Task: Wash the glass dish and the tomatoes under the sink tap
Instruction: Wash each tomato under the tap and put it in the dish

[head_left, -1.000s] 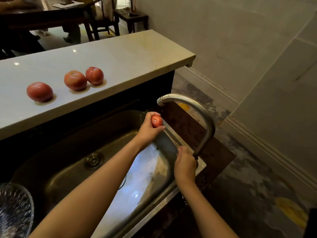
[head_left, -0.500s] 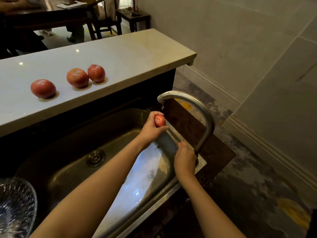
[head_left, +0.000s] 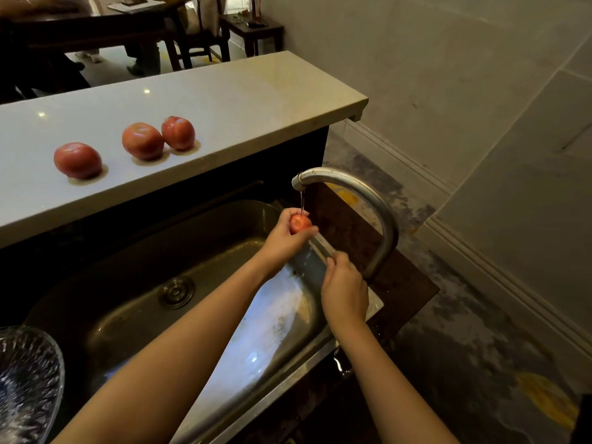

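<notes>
One small tomato (head_left: 300, 223) sat in the curled fingers of the left hand (head_left: 283, 238), thumb below and fingertips wrapped over its far side, directly beneath the tap spout (head_left: 299, 182). A thin stream of water (head_left: 302, 201) ran from the spout onto the top of the fruit. The hand held it above the right end of the steel sink (head_left: 179, 261), whose drain (head_left: 176, 291) lay well to the left of the fingers and lower in the basin.

The right hand (head_left: 344, 288) was closed at the base of the curved tap (head_left: 365, 203), knuckles up; what its fingers gripped was hidden beneath the hand, so the hold could not be made out. It rested just beside the sink's near right corner, close to the left hand but apart from it.

Three larger tomatoes (head_left: 142, 141) stood in a row on the pale countertop (head_left: 256, 91) beyond the sink, far to the left of the left fingers; the two on the right were touching or nearly so. The glass dish (head_left: 27, 379), textured and wet-looking, sat at the lower left edge, well apart from both hands.
</notes>
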